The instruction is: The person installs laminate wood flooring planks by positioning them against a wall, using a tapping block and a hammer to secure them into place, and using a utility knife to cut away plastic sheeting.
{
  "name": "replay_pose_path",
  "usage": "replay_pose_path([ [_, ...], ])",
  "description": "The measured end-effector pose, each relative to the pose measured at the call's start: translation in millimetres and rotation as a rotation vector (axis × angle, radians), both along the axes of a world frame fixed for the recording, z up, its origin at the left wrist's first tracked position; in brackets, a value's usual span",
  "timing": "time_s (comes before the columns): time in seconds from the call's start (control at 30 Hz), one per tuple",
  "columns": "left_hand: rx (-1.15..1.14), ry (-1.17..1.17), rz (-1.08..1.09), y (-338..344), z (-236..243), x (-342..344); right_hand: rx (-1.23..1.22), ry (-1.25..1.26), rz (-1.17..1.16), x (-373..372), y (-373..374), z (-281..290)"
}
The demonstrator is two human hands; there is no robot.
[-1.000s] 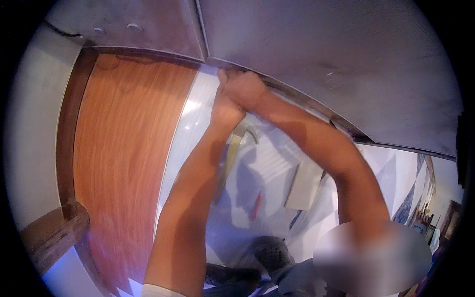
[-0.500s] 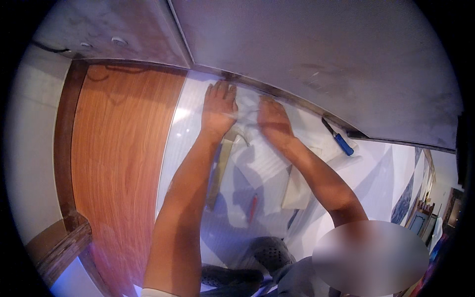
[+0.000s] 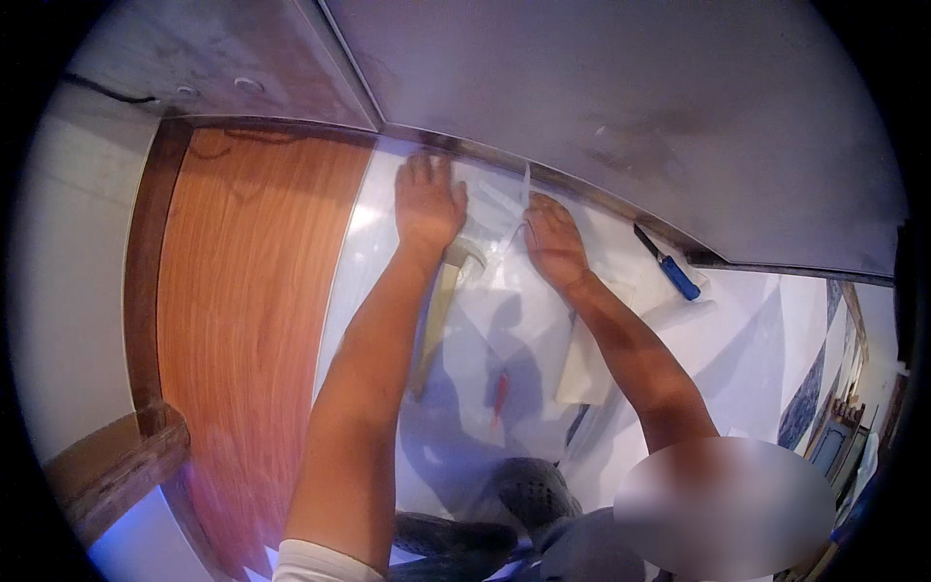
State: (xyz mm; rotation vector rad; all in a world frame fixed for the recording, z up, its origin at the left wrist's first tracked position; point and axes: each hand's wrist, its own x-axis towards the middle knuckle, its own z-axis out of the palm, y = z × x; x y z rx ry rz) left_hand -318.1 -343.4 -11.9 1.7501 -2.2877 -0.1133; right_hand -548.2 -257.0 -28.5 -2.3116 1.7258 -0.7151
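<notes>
My left hand (image 3: 430,204) lies flat on the white plastic sheet (image 3: 465,339), fingers stretched toward the foot of the grey wall panel. To its right, my right hand (image 3: 555,238) has its fingers curled around a thin whitish strip (image 3: 527,184), which sticks up past the fingertips near the panel's lower edge. Pale loose film shows between the two hands. Just below my left hand rests a hammer (image 3: 448,291), its light wooden handle partly beneath my forearm. A blue-handled knife (image 3: 677,277) with a dark blade sits right of my right hand.
A red pencil (image 3: 501,393) and a beige flat piece (image 3: 586,364) lie on the sheet. Brown wood-grain flooring (image 3: 252,310) with a dark frame is on the left. The grey panel (image 3: 621,107) closes off the far side. My shoes (image 3: 533,495) are at the bottom.
My right hand has shifted slightly right and back from the panel, and the pale strip now stands up from its fingers. My left hand has stayed nearly in place.
</notes>
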Motion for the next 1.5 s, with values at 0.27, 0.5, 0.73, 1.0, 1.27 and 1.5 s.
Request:
replay_pose_path([
  [0.27, 0.001, 0.164, -0.205, 4, 4, -5, -0.168, 0.128, 0.076, -3, 0, 5],
  [0.5, 0.027, 0.288, -0.223, 13, -1, -12, -0.149, -0.027, -0.006, -6, 6, 46],
  [0.73, 0.075, 0.461, -0.598, 70, 8, -43, 0.334, -0.206, -0.180, -45, 89, 88],
  [1.0, 0.363, 0.417, -0.272, 153, 14, -92, 0.185, -0.130, -0.224, -34, 133, 40],
  [1.27, 0.820, 1.187, 0.081, 199, 56, -76, 0.462, -0.722, -0.486, 15, 158, 81],
  [1.5, 0.899, 1.160, 0.145, 243, 25, -45, 0.604, -0.909, -0.417, 31, 191, 81],
])
